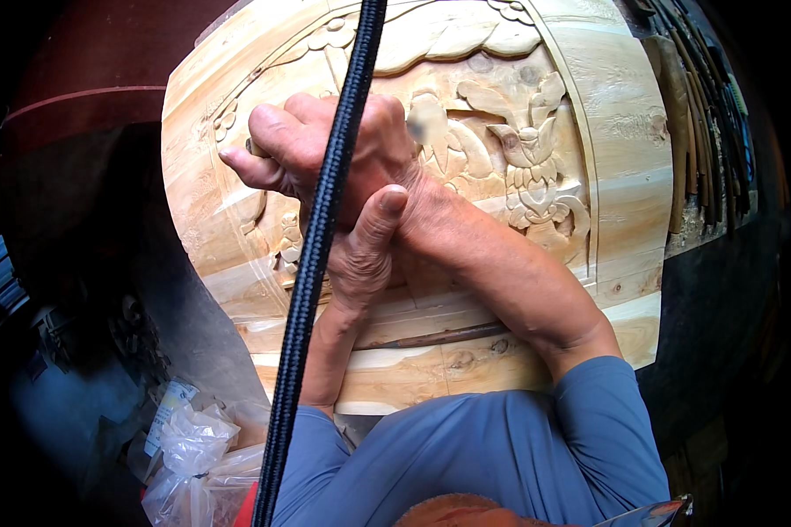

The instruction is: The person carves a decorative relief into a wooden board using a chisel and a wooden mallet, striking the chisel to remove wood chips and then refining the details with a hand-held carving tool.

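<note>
A large pale wooden panel (628, 167) lies in front of me, carved in relief with flowers, drapery and figures. Above its left half my right hand (325, 149) is closed in a fist; a small dark end of something shows by its thumb, but the rest is hidden. My left hand (367, 255) is just below, its thumb up against the right wrist. Its fingers curl out of sight under the right hand, and what they grip is hidden. On the panel's near edge rests a slim dark carving tool (444, 336).
A black braided cord (325, 202) runs top to bottom across the view, in front of my hands. Several long, thin tools (703, 132) lie side by side at the far right. At the lower left is a knotted clear plastic bag (198, 448).
</note>
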